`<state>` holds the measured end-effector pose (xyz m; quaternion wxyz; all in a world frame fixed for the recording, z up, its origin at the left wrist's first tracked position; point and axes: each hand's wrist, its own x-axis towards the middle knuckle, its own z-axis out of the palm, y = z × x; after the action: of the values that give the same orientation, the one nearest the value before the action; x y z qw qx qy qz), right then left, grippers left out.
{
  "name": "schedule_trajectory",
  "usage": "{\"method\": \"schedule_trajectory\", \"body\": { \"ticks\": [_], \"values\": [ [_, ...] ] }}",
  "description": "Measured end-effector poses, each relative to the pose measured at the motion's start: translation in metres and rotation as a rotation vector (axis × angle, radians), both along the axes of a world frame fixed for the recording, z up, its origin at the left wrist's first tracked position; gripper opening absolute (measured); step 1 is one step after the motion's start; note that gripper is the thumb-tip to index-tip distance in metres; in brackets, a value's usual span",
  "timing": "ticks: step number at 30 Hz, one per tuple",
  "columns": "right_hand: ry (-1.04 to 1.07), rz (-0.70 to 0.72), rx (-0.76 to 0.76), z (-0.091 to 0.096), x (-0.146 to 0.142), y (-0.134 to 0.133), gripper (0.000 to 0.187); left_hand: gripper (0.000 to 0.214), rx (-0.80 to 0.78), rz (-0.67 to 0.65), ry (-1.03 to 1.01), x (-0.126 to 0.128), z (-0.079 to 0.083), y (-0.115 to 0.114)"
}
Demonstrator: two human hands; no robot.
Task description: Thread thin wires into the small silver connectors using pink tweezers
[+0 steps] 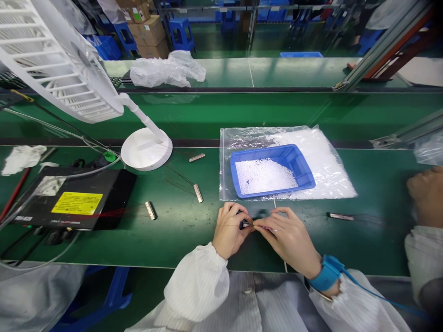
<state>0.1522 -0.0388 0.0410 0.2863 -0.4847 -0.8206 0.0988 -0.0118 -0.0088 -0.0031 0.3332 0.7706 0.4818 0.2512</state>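
Note:
My left hand (pixel 231 229) is closed around a small dark-ended metal part (pixel 245 224), held just above the green bench, and a fine wire seems to trail from it. My right hand (pixel 290 236) pinches a thin pinkish stick-like thing (pixel 265 227), its tip meeting the part between both hands; its exact kind is too small to tell. Right behind my hands sits a blue plastic tray (pixel 306 177) partly filled with white granules (pixel 265 176). Under the tray lies a clear zip bag (pixel 332 170) of white material. A blue wrist strap (pixel 327 273) with a cord circles my right wrist.
Several small metal parts with thin wires lie about, one metal part (pixel 198 193) left of the tray and another part (pixel 341 216) to the right. A white fan (pixel 145 150) and a black box (pixel 117 198) stand left. A co-worker's hand (pixel 427 196) rests at far right.

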Motion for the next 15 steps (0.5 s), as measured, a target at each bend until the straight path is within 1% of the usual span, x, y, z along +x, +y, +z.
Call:
{"method": "schedule_trajectory", "body": {
  "ticks": [5,10,15],
  "values": [
    [-0.010,0.011,0.003,0.002,0.000,0.000,0.010,0.008,0.004,0.003,0.007,0.000,0.000,0.000],
    [0.046,-0.005,-0.025,-0.004,0.006,-0.001,0.008,0.013,-0.015,0.005,0.013,-0.001,0.003,0.001],
    [0.065,-0.012,-0.048,-0.009,0.005,0.000,0.005,0.009,-0.010,-0.002,0.016,-0.001,0.003,0.000]
  ]
}}
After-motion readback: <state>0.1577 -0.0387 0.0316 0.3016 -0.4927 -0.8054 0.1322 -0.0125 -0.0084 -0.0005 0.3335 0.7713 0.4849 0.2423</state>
